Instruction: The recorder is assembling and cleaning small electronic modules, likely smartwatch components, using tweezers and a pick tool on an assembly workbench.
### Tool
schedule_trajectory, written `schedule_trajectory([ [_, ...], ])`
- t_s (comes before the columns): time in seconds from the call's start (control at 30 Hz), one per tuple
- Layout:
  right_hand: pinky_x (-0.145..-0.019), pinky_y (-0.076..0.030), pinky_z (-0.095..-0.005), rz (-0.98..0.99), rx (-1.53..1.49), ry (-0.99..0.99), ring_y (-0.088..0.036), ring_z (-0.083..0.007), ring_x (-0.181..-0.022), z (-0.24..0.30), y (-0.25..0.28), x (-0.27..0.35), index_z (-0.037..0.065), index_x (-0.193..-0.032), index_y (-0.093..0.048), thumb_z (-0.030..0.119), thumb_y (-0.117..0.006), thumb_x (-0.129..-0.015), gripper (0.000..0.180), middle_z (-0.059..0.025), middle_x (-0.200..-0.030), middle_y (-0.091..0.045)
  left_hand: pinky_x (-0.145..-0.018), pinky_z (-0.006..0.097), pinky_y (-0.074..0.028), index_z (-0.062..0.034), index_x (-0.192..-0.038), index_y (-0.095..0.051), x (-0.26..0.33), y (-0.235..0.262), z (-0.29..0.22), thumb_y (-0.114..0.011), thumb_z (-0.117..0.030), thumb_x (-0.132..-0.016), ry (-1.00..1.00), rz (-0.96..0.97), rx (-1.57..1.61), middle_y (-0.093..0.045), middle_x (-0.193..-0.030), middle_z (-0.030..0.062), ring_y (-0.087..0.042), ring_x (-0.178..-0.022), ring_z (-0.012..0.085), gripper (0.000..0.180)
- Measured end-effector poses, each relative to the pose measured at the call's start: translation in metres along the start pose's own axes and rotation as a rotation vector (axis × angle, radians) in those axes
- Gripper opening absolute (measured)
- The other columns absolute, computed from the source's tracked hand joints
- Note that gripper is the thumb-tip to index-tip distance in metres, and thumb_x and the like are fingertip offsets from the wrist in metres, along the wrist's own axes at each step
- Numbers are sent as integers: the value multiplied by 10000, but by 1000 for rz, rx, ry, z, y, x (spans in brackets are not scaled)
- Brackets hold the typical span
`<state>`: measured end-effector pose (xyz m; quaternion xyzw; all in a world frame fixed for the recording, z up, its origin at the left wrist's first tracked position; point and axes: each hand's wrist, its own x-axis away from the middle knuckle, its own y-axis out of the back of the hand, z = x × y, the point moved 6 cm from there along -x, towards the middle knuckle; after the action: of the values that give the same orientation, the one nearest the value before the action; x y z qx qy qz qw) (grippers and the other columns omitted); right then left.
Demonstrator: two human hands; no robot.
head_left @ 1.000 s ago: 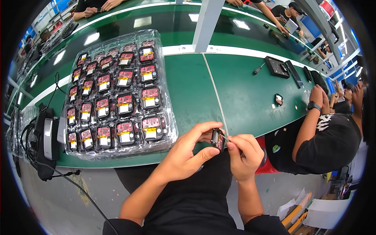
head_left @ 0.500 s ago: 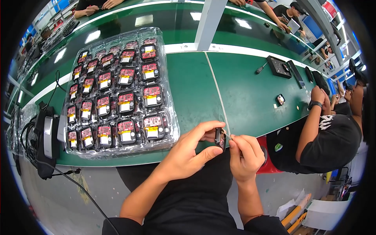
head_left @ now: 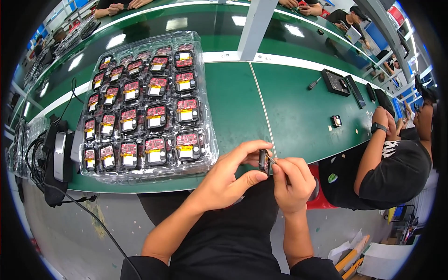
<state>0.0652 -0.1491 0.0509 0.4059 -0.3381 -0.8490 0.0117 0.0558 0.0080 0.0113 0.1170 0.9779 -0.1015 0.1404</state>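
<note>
My left hand (head_left: 233, 175) grips a small dark square module (head_left: 262, 161) between thumb and fingers, held on edge just off the front edge of the green table (head_left: 238, 116). My right hand (head_left: 293, 182) is closed around a thin metal tool (head_left: 272, 161) whose tip touches the module's right side. To the left lies a clear plastic tray (head_left: 207, 98) with rows of several similar modules with red boards and yellow-white labels; the nearest of these (head_left: 187, 144) sits close to my left hand.
A person in a black shirt (head_left: 396, 172) sits at my right, forearm with a watch (head_left: 379, 127) on the table. A small module (head_left: 336, 121), black fixtures (head_left: 335, 82) and a screwdriver (head_left: 313, 84) lie far right. A black device with cables (head_left: 56, 158) stands at the left. A white post (head_left: 254, 23) rises at the back.
Both hands and the module stayed close together at the table's front edge, shifting only slightly. The person at the right has drawn the forearm a little nearer to the table.
</note>
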Motion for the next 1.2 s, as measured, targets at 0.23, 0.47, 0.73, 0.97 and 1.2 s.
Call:
schedule_trajectory([
  [0.23,-543,-395,-256,-143,-251,-395,-507,-113,-639,-58,18,4,-35,-950,-649,64,-608,-952,107,-79,-896,-611,-1052,385,-420,-68,-1323,-602,-3,-9,-17,-771,-211,-871,-125,29,-195,-547,-1299,132,-531,-1237,282,503],
  [0.47,-437,-255,-184,-152,-599,-665,-415,-17,-522,-104,-15,0,-24,-1073,-661,182,-618,-1007,221,-24,-837,-590,-938,400,-500,-22,-1317,-583,32,-19,-62,-762,-182,-870,-269,136,-296,-610,-1221,159,-607,-1127,330,507],
  [0.73,-470,-270,-183,-120,-527,-615,-406,-10,-550,-95,-18,-3,-22,-1068,-663,165,-626,-1002,201,6,-809,-581,-764,305,-536,23,-1119,-680,22,90,-166,-499,60,-879,-141,-377,-620,-672,-1002,105,-674,-887,165,303],
  [0.97,-488,-291,-189,-107,-540,-576,-398,-10,-565,-89,-24,-3,-26,-1065,-665,157,-626,-1003,197,30,-749,-558,-754,311,-533,-4,-1173,-676,-36,264,-178,-599,-35,-905,-131,-583,-1021,-723,-918,109,-680,-804,165,281],
  [1.2,-479,-292,-189,-120,-515,-577,-405,-14,-561,-87,-20,-2,-24,-1064,-675,164,-607,-1015,206,26,-764,-576,-885,337,-529,-15,-1087,-727,-52,322,-144,-711,-83,-843,137,-560,-1111,-737,-1077,156,-710,-978,244,254],
])
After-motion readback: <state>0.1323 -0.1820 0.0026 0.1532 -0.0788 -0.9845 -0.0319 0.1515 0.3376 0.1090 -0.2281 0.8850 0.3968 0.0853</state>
